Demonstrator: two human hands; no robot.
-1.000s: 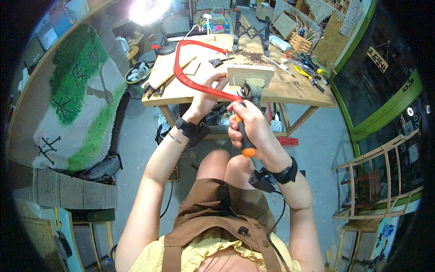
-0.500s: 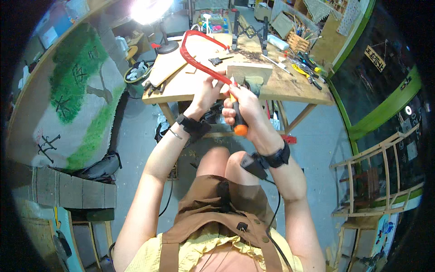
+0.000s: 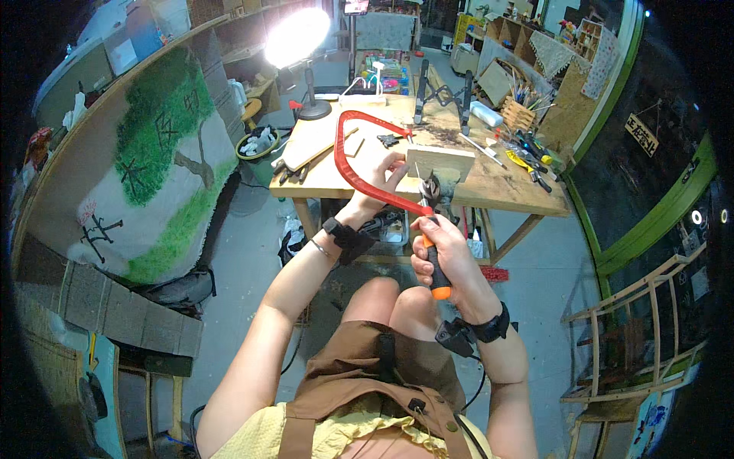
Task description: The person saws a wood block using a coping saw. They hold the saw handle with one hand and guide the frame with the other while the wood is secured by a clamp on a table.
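Note:
My right hand [image 3: 449, 256] is wrapped round the orange-and-black handle of a red bow-framed hand saw [image 3: 344, 164]. The saw's frame arches out to the left and over the workbench. Its thin blade runs from the handle toward the top edge of a pale wooden board [image 3: 443, 159], though exact contact is hard to make out. The board stands on edge at the bench front, beside a dark metal clamp [image 3: 430, 187]. My left hand [image 3: 377, 182] is at the board's left end, inside the saw's bow, with bent fingers and thumb against the wood.
The wooden workbench [image 3: 527, 197] carries pliers and other hand tools [image 3: 535, 164] at right, a lit lamp [image 3: 310, 103] at back left, and a black stand [image 3: 443, 99] behind the board. A wooden rack [image 3: 657, 329] stands at far right; a painted panel [image 3: 164, 168] is at left.
My right hand has drawn the saw back toward me, farther from the board. My left hand stays by the board's left end. The whole view has shifted, so the bench appears lower and farther right.

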